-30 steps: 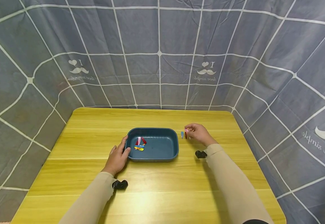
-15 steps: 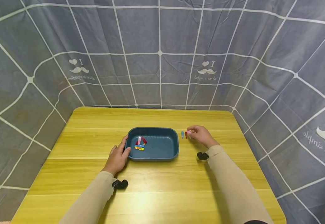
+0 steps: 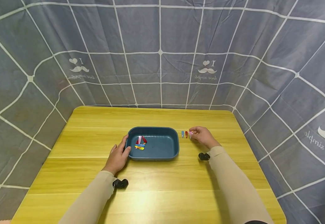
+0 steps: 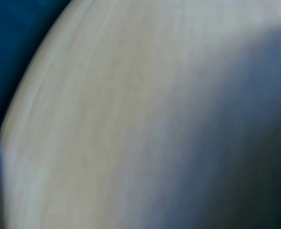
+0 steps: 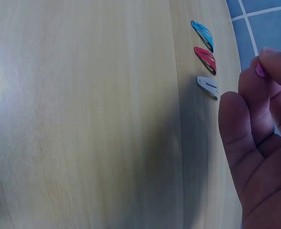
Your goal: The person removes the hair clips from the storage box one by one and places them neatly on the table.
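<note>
My right hand (image 3: 202, 137) pinches a pink snap hair clip (image 5: 260, 70) between thumb and finger, raised over the table. Beside it a blue hair clip (image 5: 202, 36), a red hair clip (image 5: 205, 60) and a white hair clip (image 5: 208, 87) lie in a row on the wood. The hand hides the white one in the head view. My left hand (image 3: 117, 158) rests against the left end of a dark blue plastic tub (image 3: 162, 159), fingers extended along its rim. Several hair clips (image 3: 140, 146), red, pink, blue and yellow, lie inside at the left.
A yellow wooden table (image 3: 162, 193) carries everything. Grey checked curtains (image 3: 140, 68) hang behind it and at both sides. The left wrist view is blurred, with part of the tub (image 4: 16, 43) in its upper left corner.
My right hand has shifted slightly right with the pink clip, uncovering more of the red clip. The left hand and the tub have stayed in place.
</note>
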{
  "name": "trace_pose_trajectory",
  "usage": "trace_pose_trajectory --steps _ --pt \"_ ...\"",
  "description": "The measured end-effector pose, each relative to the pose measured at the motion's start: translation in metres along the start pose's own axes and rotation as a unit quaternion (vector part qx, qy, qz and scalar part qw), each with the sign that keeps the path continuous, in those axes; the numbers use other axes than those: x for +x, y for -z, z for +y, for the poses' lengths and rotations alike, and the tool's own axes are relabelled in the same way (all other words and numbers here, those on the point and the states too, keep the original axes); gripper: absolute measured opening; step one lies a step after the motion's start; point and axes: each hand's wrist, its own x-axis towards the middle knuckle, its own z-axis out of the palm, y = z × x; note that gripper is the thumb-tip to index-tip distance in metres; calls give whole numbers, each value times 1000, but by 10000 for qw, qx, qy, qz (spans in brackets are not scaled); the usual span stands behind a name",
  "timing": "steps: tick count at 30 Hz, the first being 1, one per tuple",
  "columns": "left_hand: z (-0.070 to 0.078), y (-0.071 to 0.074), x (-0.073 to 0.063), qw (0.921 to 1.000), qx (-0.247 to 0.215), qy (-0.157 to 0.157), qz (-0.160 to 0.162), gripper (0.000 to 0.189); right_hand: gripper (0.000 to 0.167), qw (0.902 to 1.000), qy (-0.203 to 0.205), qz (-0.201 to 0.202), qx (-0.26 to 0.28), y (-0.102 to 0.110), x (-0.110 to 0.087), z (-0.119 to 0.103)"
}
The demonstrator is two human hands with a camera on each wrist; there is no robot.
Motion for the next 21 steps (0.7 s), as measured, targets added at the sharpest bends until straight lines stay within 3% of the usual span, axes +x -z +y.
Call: trace_pose_trajectory --steps 6,21 --pt "2 0 -1 10000 13 -37 55 62 36 10000 71 37 -13 2 -2 1" --pt "5 2 -3 10000 -39 12 44 63 33 9997 -196 58 141 4 -9 1"
